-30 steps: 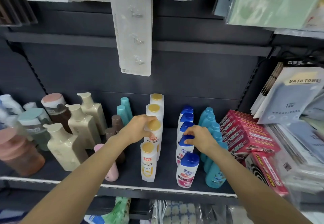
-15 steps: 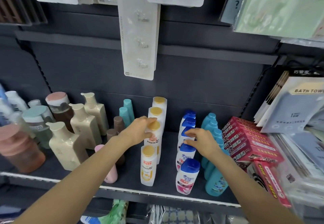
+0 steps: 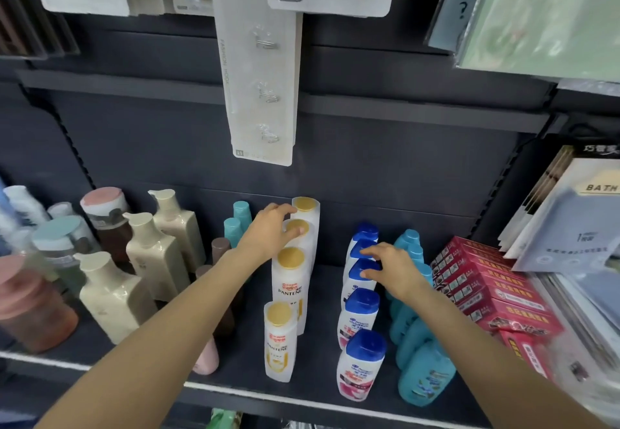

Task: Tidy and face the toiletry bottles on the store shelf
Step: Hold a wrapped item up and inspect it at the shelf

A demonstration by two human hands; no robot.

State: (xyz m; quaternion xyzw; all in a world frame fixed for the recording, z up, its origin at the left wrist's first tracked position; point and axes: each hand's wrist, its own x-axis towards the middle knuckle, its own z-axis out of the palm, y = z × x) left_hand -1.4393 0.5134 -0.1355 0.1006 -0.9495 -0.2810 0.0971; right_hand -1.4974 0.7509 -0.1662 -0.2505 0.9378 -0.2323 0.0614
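gold-capped bottles and blue-capped ones stand in rows; my left hand and right hand, fingers relaxed, touch rear caps, those rows unfinished.

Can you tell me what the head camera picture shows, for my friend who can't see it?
A person reaches both arms into a dark store shelf of bottles. The left hand touches the gold-capped white bottles; the right hand touches the blue-capped white bottles. Cream pump bottles stand to the left, red boxes to the right.

Both arms reach fwd; left hand fingers lightly curled, right hand fingers spread, relaxed.
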